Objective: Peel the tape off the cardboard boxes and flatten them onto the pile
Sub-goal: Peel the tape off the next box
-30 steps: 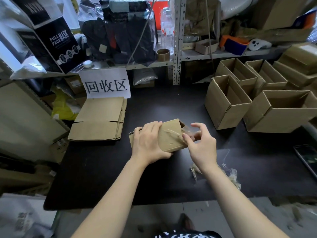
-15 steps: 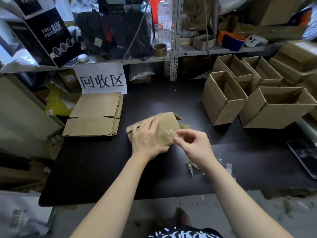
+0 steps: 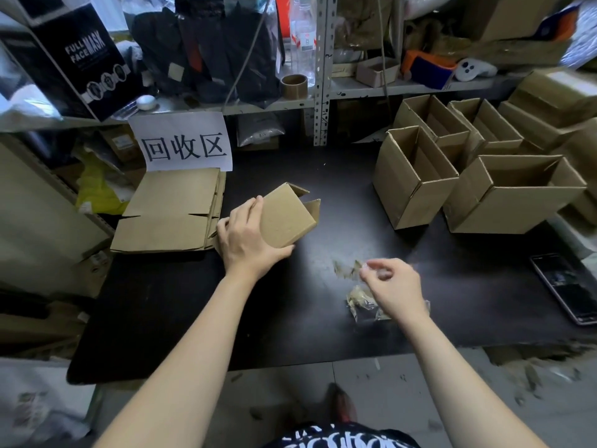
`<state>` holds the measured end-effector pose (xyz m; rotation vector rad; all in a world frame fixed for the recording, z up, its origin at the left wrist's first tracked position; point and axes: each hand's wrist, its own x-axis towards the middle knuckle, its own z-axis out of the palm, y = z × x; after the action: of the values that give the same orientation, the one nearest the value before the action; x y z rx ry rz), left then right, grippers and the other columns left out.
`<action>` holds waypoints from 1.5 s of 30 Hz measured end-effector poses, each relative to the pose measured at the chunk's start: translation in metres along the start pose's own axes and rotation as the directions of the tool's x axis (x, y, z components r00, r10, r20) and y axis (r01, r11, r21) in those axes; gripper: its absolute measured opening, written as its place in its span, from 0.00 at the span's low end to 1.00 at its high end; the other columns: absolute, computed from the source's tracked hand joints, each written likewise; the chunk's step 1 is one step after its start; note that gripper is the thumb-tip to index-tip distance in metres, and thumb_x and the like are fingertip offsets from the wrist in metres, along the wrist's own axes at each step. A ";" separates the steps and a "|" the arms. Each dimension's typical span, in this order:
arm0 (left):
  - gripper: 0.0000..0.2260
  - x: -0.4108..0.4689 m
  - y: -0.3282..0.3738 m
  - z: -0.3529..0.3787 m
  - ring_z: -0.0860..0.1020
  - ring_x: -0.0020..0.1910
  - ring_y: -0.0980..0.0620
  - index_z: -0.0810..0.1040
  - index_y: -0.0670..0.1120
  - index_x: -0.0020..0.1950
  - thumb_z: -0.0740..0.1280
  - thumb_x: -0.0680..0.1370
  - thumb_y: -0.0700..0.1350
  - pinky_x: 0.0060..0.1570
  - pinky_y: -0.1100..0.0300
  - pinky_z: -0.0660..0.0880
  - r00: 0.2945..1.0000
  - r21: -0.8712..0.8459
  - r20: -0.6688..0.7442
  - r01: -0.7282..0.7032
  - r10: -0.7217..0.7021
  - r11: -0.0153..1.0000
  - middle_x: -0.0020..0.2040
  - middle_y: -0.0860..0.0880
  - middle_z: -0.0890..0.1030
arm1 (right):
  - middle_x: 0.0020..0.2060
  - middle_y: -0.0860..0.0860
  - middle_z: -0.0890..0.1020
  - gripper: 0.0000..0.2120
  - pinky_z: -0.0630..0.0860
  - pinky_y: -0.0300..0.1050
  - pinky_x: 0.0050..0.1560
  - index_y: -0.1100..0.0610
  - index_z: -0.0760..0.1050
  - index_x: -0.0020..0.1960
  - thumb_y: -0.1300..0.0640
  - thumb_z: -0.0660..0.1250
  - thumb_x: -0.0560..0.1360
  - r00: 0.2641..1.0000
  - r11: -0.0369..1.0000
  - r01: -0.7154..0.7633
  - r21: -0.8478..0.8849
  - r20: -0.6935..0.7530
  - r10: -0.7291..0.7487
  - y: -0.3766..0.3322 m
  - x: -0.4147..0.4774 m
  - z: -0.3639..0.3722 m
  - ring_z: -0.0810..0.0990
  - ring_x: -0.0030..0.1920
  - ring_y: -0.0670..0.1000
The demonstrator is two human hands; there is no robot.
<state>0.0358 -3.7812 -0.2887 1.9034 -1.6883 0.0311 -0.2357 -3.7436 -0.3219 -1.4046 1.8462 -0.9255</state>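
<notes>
Gripped by the left hand [image 3: 248, 236] alone, the box [image 3: 287, 218] may slip; tape [image 3: 365, 269] pinched in the right hand [image 3: 392, 284] (four o'clock) may cling.

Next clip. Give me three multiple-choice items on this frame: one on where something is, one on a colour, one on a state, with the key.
1. Where is the pile of flattened boxes?
A. On the floor.
B. On the table, at its far left, just below the white sign.
C. On a chair.

2. What colour is the table top?
A. White.
B. Green.
C. Black.

3. What is the left hand doing?
A. Gripping the small box.
B. Lying flat and empty.
C. Holding scissors.

Key: 1 B, the pile lies on the table right under the sign. 2 C, the bare top is black. 3 A, its fingers and thumb wrap the box's near end.
</notes>
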 end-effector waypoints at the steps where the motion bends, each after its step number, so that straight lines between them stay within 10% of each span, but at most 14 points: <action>1: 0.53 -0.002 0.000 -0.001 0.71 0.68 0.51 0.71 0.47 0.76 0.82 0.56 0.64 0.64 0.53 0.62 1.000 -0.019 -0.011 -0.017 0.017 1.000 0.72 0.50 0.74 | 0.48 0.52 0.81 0.10 0.74 0.41 0.50 0.55 0.86 0.53 0.52 0.77 0.74 0.999 0.992 0.025 -0.121 0.023 -0.022 0.010 0.000 0.008 0.81 0.46 0.51; 6: 0.55 -0.016 0.002 -0.008 0.72 0.68 0.53 0.70 0.47 0.77 0.83 0.55 0.64 0.64 0.59 0.59 0.994 -0.154 -0.058 -0.100 0.092 0.983 0.72 0.51 0.74 | 0.51 0.55 0.78 0.21 0.74 0.54 0.59 0.57 0.79 0.67 0.57 0.75 0.75 0.988 0.892 0.081 -0.445 0.151 -0.014 0.042 -0.001 0.026 0.76 0.57 0.59; 10: 0.56 -0.025 0.001 -0.014 0.72 0.68 0.52 0.68 0.46 0.78 0.82 0.55 0.65 0.67 0.59 0.59 0.991 -0.221 -0.085 -0.122 0.106 0.968 0.71 0.49 0.74 | 0.45 0.57 0.83 0.09 0.73 0.50 0.46 0.58 0.79 0.52 0.65 0.71 0.72 0.996 0.897 0.011 -0.442 0.081 0.027 0.041 -0.002 0.030 0.81 0.50 0.62; 14: 0.57 -0.031 -0.009 -0.019 0.72 0.68 0.51 0.68 0.45 0.78 0.83 0.55 0.65 0.68 0.57 0.61 0.987 -0.208 -0.111 -0.133 0.112 0.969 0.71 0.48 0.74 | 0.52 0.57 0.85 0.13 0.74 0.52 0.54 0.58 0.84 0.56 0.62 0.68 0.72 1.000 0.849 0.019 -0.528 0.020 -0.010 0.018 -0.002 0.030 0.79 0.56 0.63; 22: 0.57 -0.044 -0.032 -0.017 0.72 0.70 0.50 0.70 0.42 0.76 0.84 0.53 0.63 0.69 0.46 0.66 0.960 -0.035 -0.077 -0.274 0.271 0.961 0.72 0.47 0.75 | 0.57 0.42 0.82 0.18 0.70 0.35 0.62 0.49 0.73 0.68 0.57 0.68 0.79 0.978 0.943 0.179 0.280 0.058 -0.203 -0.062 0.002 0.035 0.77 0.60 0.39; 33: 0.49 -0.083 -0.047 -0.011 0.66 0.76 0.53 0.69 0.47 0.77 0.80 0.60 0.63 0.75 0.45 0.59 0.939 -0.031 0.140 -0.313 0.314 0.949 0.76 0.51 0.71 | 0.58 0.49 0.82 0.37 0.73 0.46 0.57 0.43 0.57 0.79 0.31 0.64 0.76 0.840 0.985 -0.031 0.168 0.538 -0.066 -0.050 0.019 0.067 0.80 0.60 0.48; 37: 0.27 -0.083 -0.050 -0.014 0.72 0.72 0.50 0.80 0.46 0.67 0.73 0.73 0.59 0.72 0.52 0.66 0.982 -0.157 0.032 -0.178 0.185 0.971 0.72 0.50 0.75 | 0.60 0.50 0.82 0.34 0.74 0.40 0.54 0.43 0.60 0.78 0.38 0.69 0.77 0.756 0.964 -0.128 0.232 0.652 -0.056 -0.047 0.020 0.078 0.79 0.61 0.47; 40: 0.18 -0.079 -0.058 -0.022 0.75 0.67 0.46 0.83 0.44 0.62 0.73 0.76 0.52 0.68 0.48 0.71 0.976 -0.162 -0.128 0.154 -0.175 0.975 0.68 0.47 0.78 | 0.52 0.53 0.84 0.37 0.75 0.42 0.56 0.44 0.63 0.77 0.40 0.75 0.73 0.732 0.968 -0.134 0.213 0.680 -0.049 -0.039 0.015 0.088 0.82 0.55 0.48; 45: 0.37 -0.078 -0.086 -0.040 0.73 0.69 0.46 0.69 0.45 0.78 0.74 0.74 0.60 0.66 0.49 0.73 0.687 -0.208 0.283 0.725 -0.669 0.657 0.71 0.46 0.73 | 0.50 0.45 0.85 0.47 0.76 0.47 0.65 0.47 0.62 0.77 0.39 0.81 0.65 0.683 0.983 -0.119 0.138 0.730 -0.020 -0.024 0.008 0.094 0.83 0.56 0.43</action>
<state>0.1140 -3.6917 -0.3206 2.2244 -0.8598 -0.6957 -0.1478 -3.7702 -0.3541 -1.3316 1.1439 -0.3717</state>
